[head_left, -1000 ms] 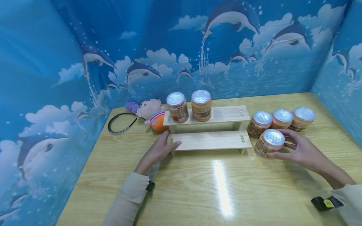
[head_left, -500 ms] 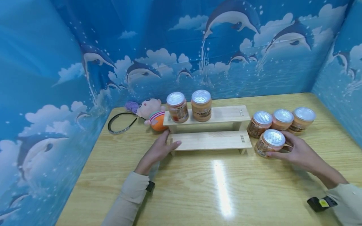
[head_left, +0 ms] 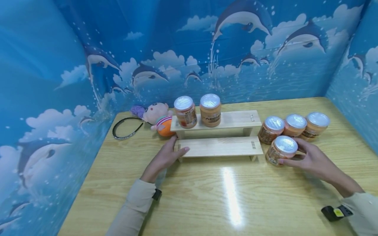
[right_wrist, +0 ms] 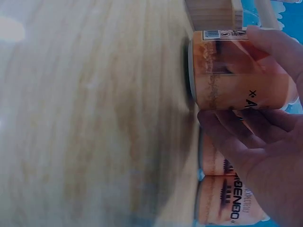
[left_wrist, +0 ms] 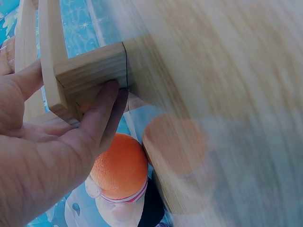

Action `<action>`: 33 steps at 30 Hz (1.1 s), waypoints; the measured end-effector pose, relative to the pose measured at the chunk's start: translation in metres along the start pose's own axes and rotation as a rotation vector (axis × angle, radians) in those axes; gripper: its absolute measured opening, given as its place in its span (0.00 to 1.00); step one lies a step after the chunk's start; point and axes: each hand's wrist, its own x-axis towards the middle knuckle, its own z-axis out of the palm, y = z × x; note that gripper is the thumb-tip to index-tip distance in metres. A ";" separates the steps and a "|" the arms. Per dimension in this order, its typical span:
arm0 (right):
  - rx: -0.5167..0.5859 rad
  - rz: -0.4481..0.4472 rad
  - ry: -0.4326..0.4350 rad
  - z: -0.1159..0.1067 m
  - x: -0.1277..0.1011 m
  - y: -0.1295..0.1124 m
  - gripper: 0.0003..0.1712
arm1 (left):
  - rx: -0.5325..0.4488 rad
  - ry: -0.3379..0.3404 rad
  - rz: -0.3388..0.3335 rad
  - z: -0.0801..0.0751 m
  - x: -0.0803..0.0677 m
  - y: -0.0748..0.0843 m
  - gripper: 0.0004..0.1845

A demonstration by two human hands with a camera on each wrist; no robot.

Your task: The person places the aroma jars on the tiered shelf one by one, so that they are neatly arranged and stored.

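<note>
My left hand [head_left: 164, 156] grips the left end of a two-step wooden rack [head_left: 220, 147], thumb over the lower step. In the left wrist view, fingers [left_wrist: 97, 111] lie along the rack's leg [left_wrist: 97, 66]. To the rack's right, my right hand [head_left: 316, 160] holds a jar [head_left: 279, 154] with a silvery lid and orange-brown label, standing upright. The right wrist view has the thumb [right_wrist: 279, 52] on one side of this jar [right_wrist: 232, 71] and the fingers on the other. Two similar jars, a left one [head_left: 187, 116] and a right one [head_left: 210, 114], stand on the upper step.
Three more jars, a near one [head_left: 270, 132], a middle one [head_left: 293, 126] and a far one [head_left: 315, 127], stand behind the held jar. Left of the rack lie a plush doll [head_left: 160, 121], a purple bundle [head_left: 137, 110] and a black headband [head_left: 115, 128]. A dolphin-print backdrop [head_left: 189, 49] encloses the table [head_left: 206, 203].
My right forearm has shifted slightly left, and the fingers sit a little closer around the jar. The jar has barely moved. My left hand and the rack look the same.
</note>
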 end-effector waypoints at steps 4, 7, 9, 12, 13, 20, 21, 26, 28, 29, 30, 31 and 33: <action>0.008 -0.023 -0.005 -0.004 0.001 -0.006 0.44 | -0.007 -0.003 0.002 0.000 0.000 0.000 0.47; 0.027 -0.043 -0.009 -0.008 0.003 -0.012 0.44 | -0.009 -0.003 0.008 0.000 -0.001 0.000 0.47; 0.033 -0.054 -0.004 -0.011 0.005 -0.016 0.43 | -0.012 -0.002 0.010 -0.001 -0.001 0.000 0.47; 0.024 -0.068 0.011 -0.015 0.007 -0.023 0.44 | -0.016 0.001 0.011 0.000 0.000 -0.001 0.47; 0.018 -0.068 0.018 -0.017 0.008 -0.025 0.45 | -0.016 0.001 0.012 0.000 0.000 -0.001 0.47; -0.047 -0.050 0.019 -0.030 0.018 -0.040 0.49 | -0.018 0.001 0.060 0.000 0.001 -0.002 0.46; -0.053 -0.041 0.015 -0.032 0.020 -0.043 0.48 | -0.019 0.001 0.065 0.000 0.001 -0.003 0.46; -0.061 -0.047 0.008 -0.039 0.031 -0.053 0.43 | -0.010 0.002 0.062 0.000 0.001 -0.002 0.46; -0.073 -0.056 0.005 -0.041 0.036 -0.058 0.43 | -0.005 0.004 0.055 0.000 0.001 -0.001 0.46; -0.086 -0.051 0.011 -0.041 0.038 -0.061 0.43 | -0.004 0.004 0.051 0.000 0.001 -0.001 0.46; -0.096 -0.043 0.016 -0.041 0.041 -0.065 0.43 | -0.003 0.005 0.050 0.000 0.000 -0.001 0.46; -0.102 -0.039 0.017 -0.041 0.043 -0.068 0.43 | -0.002 0.006 0.049 0.000 0.001 -0.001 0.46; -0.117 -0.029 0.019 -0.042 0.049 -0.074 0.43 | -0.003 0.007 0.047 0.000 0.001 -0.002 0.46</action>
